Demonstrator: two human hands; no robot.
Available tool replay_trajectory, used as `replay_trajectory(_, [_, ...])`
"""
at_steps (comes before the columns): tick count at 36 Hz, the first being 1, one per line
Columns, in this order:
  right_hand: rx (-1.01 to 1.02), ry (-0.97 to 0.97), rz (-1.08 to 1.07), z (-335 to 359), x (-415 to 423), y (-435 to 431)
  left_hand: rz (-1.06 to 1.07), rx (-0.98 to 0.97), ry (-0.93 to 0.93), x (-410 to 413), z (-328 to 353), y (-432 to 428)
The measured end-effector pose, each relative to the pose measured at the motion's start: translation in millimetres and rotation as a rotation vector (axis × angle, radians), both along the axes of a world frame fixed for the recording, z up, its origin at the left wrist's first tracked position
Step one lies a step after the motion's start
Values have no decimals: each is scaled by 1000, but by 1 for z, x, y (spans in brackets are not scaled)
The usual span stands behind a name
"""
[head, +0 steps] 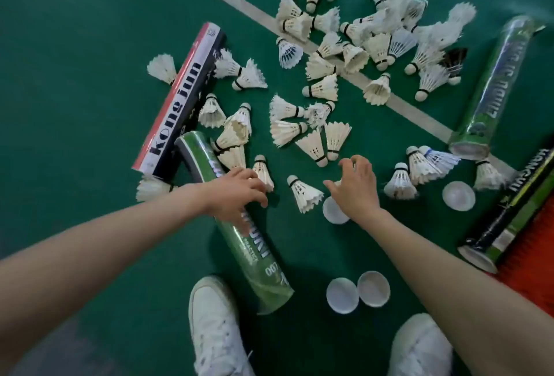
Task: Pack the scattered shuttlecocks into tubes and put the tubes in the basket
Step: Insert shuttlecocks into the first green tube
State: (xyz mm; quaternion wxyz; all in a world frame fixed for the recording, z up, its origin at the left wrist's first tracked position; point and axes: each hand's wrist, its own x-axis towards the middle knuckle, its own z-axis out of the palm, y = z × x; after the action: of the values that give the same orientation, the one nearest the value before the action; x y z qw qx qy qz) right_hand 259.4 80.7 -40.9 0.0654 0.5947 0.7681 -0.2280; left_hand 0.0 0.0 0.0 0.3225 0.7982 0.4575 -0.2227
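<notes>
White shoes (pixel 215 324) lie beside two lids (pixel 342 295); left hand (pixel 236 192) grasps green tube (pixel 254 243); right hand (pixel 356 186), fingers loosely spread and empty, hovers among scattered shuttlecocks (pixel 305 194).

Right edge cuts the black tube (pixel 521 183) — and an orange-red object (pixel 536 237).

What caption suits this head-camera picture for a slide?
The left hand holds a green tube while the right hand hovers over shuttlecocks scattered across a green court floor.
</notes>
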Motion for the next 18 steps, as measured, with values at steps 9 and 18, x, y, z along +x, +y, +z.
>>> replay_trajectory(9, [75, 16, 270, -9, -7, -60, -316, 100, 205, 14, -17, -44])
replay_trajectory(18, [37, 27, 281, -11, -14, -45, -222, 211, 130, 29, -6, -45])
